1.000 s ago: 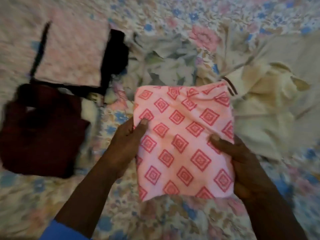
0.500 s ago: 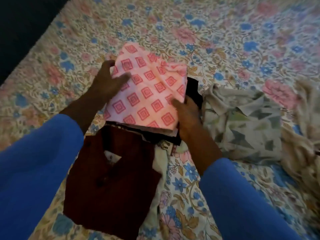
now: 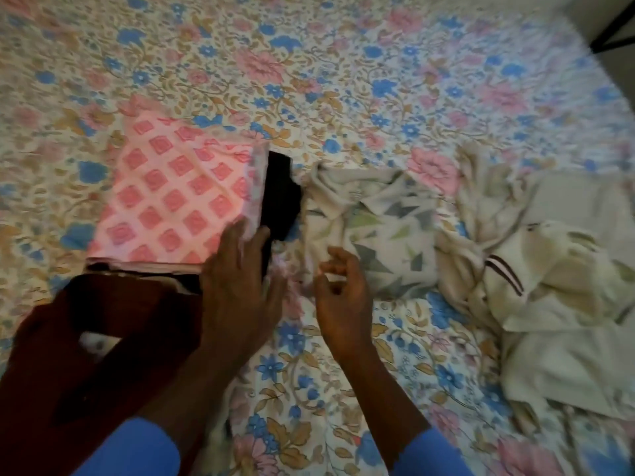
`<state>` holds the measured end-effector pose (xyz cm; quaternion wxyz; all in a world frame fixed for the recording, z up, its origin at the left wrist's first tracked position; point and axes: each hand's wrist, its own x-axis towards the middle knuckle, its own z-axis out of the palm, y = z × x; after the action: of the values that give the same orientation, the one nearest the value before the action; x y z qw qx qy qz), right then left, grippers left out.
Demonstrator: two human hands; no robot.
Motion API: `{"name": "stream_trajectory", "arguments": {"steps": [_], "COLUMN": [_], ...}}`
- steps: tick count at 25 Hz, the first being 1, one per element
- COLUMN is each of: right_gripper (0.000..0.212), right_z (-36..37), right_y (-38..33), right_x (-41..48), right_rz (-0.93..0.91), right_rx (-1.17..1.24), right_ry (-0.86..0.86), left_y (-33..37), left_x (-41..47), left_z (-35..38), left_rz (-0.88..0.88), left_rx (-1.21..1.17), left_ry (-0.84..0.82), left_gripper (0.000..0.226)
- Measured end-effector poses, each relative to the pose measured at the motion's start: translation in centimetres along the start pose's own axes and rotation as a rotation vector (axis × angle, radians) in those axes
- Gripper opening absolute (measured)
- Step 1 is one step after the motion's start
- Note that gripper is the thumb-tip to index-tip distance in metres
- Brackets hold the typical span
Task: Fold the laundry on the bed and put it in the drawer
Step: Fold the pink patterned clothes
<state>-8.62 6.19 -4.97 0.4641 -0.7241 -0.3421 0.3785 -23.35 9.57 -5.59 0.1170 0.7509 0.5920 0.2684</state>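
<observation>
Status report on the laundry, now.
Left grip open, fingertips on folded pink cloth, stacked over black garment. Right grip open, by patterned cloth. Cream clothes unfolded.

**Non-Task Items in View: Bedsheet and Corner Frame**

1. Bedsheet point(image 3: 343, 63). A printed sheet fills nearly the whole view. The ground is cream. The print has large pink blooms, smaller blue flowers, and tan leaves on thin trailing vines. Pink blooms stand at 12 o'clock and at 2 o'clock, and blue flowers cluster at 6 o'clock. The sheet lies flat across the far half. Its far right edge runs diagonally across the corner at 1 o'clock.

2. Black bars point(image 3: 611, 28). Two thin dark bars meet at an angle beyond the sheet's edge at 1 o'clock. One is slanted and one is nearly level.

3. Pale grey surface point(image 3: 622, 77). It lies behind the bars in the same corner. Detail is too soft to identify.
</observation>
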Motion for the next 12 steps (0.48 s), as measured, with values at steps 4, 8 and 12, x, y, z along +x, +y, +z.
{"name": "stream_trajectory", "arguments": {"steps": [4,8,12], "right_gripper": [0.033,0.081,0.078], "right_z": [-13.5,-26.4,-33.3], "right_y": [5.5,11.4,16.4], "right_x": [-2.3,-1.4,-0.6], "right_rz": [-0.155,0.048,0.092], "right_rx": [-0.279,-0.876,-1.100], "right_ry": [0.360,0.472,0.120], "left_y": [9.3,13.2,13.8], "left_x": [-5.6,-8.3,-9.7], "left_z": [8.9,15.3,17.6], "left_rz": [0.118,0.084,0.043], "left_rx": [-0.103,-0.075,0.079], "left_ry": [-0.238,-0.301,-0.325], "left_gripper": [0.060,0.069,0.076]}}
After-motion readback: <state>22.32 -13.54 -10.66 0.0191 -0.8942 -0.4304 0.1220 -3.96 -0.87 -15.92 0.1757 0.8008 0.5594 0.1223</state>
